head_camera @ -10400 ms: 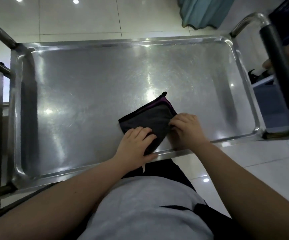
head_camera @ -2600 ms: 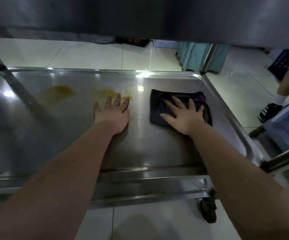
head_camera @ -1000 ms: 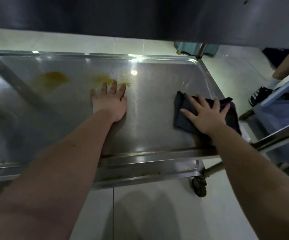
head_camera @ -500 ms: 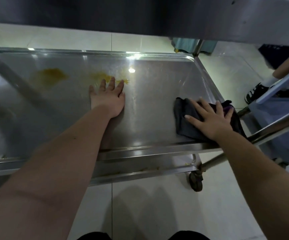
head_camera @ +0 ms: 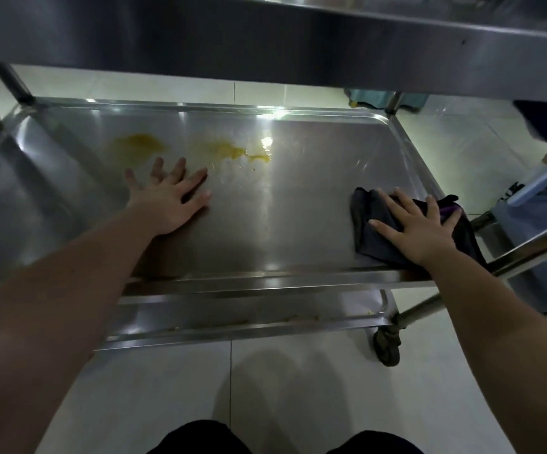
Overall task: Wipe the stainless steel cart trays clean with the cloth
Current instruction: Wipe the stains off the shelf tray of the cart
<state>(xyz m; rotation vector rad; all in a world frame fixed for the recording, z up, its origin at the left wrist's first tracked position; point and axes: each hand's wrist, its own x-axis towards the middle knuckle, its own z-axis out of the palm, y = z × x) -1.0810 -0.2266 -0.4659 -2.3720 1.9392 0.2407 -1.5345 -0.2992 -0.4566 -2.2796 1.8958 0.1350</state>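
While the cloth [head_camera: 368, 224] lies bunched at the tray's [head_camera: 298, 224] near right corner, the right hand [head_camera: 419, 229] presses it flat, fingers spread — left hand [head_camera: 169, 199] splayed on bare steel, just short of two yellow stains [head_camera: 219, 149] farther back.

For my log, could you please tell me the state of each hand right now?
Left hand: open, flat on the tray.
Right hand: open, pressing the cloth.
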